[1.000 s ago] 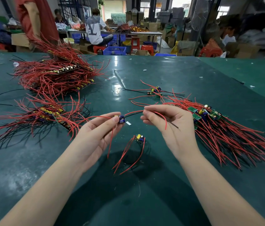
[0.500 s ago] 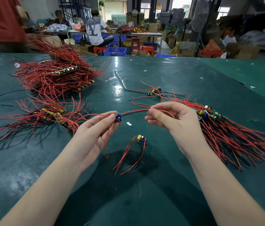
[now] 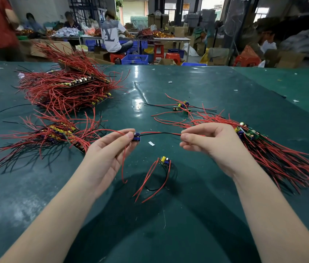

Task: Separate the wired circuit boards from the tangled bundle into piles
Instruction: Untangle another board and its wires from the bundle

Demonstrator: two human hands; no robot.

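My left hand (image 3: 108, 158) pinches a small circuit board (image 3: 136, 137) with a blue part, held above the green table (image 3: 168, 234). A red and a black wire (image 3: 161, 133) run from it to my right hand (image 3: 212, 143), which pinches their far ends. Another red wire hangs down from the board past my left palm. A single wired board (image 3: 164, 161) lies on the table between my hands. A pile of boards with red wires (image 3: 275, 154) lies right of my right hand. A tangled bundle (image 3: 55, 133) lies to the left.
A big heap of red-wired boards (image 3: 68, 88) sits at the back left. A few loose boards (image 3: 182, 107) lie beyond my hands. Small white scraps (image 3: 151, 143) dot the table. People work at tables and boxes behind the far edge.
My hands have moved apart, and the red and black wire between them is now pulled out nearly straight. A person in red at the back left has shifted left.
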